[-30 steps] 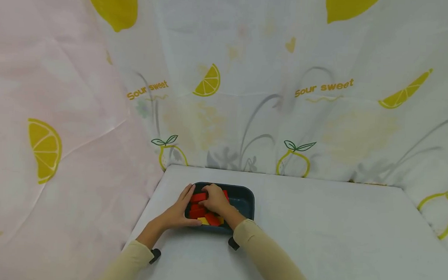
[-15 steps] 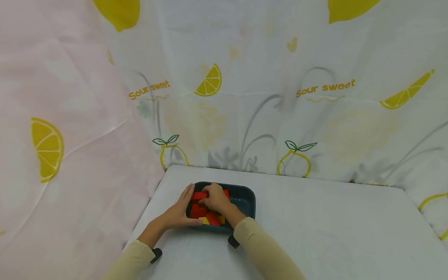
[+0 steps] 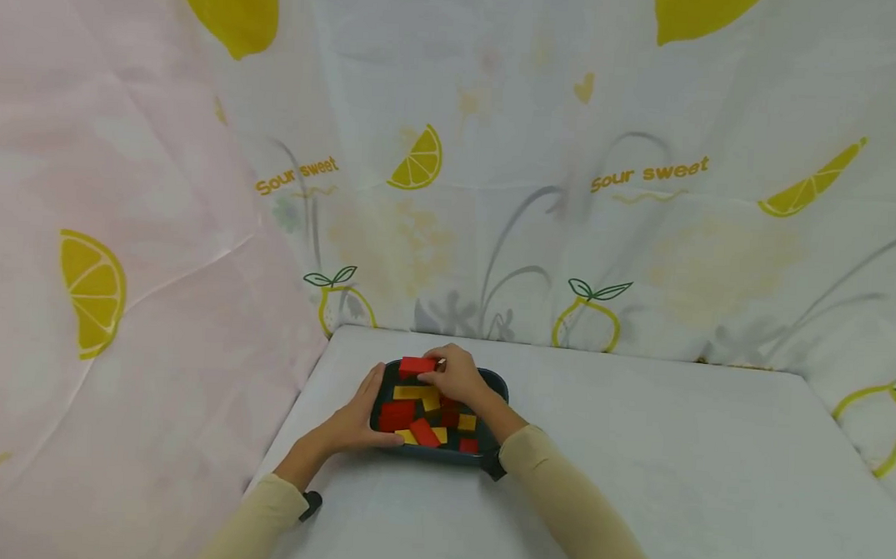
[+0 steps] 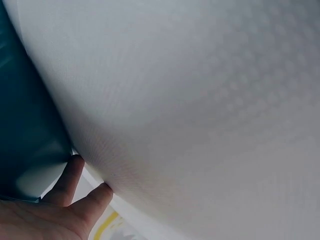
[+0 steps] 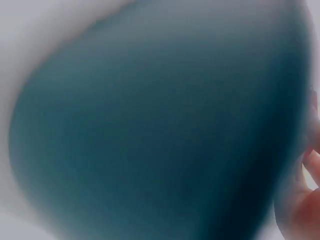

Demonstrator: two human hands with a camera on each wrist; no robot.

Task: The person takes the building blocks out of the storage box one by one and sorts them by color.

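Lemon-printed cloth (image 3: 491, 148) hangs behind the white table (image 3: 672, 473); one red block (image 3: 417, 366) is raised in the right hand (image 3: 455, 375)

Since half a second ago, this hand has moved farther, uncovering yellow blocks (image 3: 410, 392); it pinches the block's right end near the dark tray's (image 3: 440, 456) far rim, long axis running left to right; the left hand (image 3: 351, 425) is spread around the tray's left end

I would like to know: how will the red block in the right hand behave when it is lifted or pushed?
The red block is probably stiff: its edges look straight. Flat faces suggest sliding rather than rolling. It seems light, as the right hand appears to pinch it at one end.
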